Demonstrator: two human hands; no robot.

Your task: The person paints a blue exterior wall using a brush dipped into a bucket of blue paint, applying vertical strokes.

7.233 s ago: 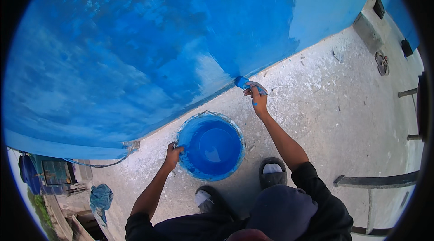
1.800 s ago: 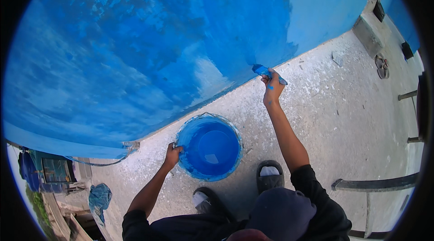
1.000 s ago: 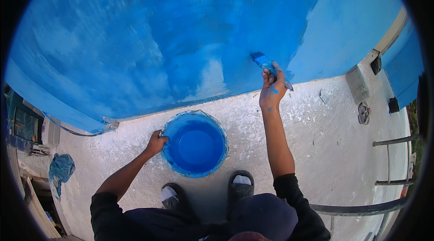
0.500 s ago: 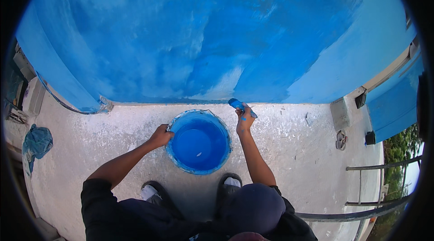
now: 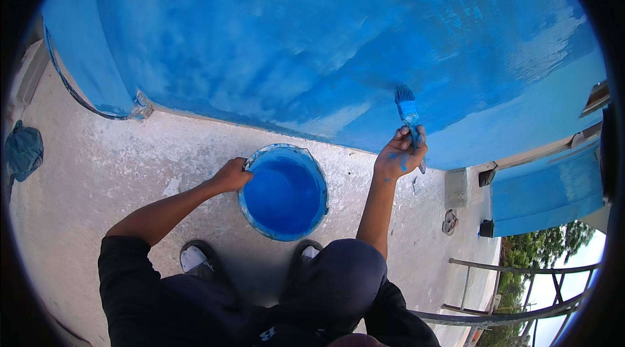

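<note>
My right hand (image 5: 402,155) grips the handle of a paintbrush (image 5: 407,107), its blue-coated bristles pointing up toward the wall. Blue paint spots mark that hand and wrist. Ahead stands a wall (image 5: 260,54) in uneven blue, with darker strokes beside paler patches. Between my arms a round bucket (image 5: 284,235) of blue paint (image 5: 283,197) rests on the floor. My left hand (image 5: 232,175) is closed on the bucket's left rim. Whether the bristles touch the wall I cannot tell.
The pale concrete floor (image 5: 97,184) is speckled with paint. A dark cloth (image 5: 24,150) lies at far left, and a cable (image 5: 81,97) curves along the wall's left end. On the right are a concrete block (image 5: 457,187), sandals (image 5: 450,222) and metal railings (image 5: 521,270).
My right hand has moved up and to the right with the paintbrush, whose bristles now point upward. My left hand stays on the bucket rim. The whole view has tilted.
</note>
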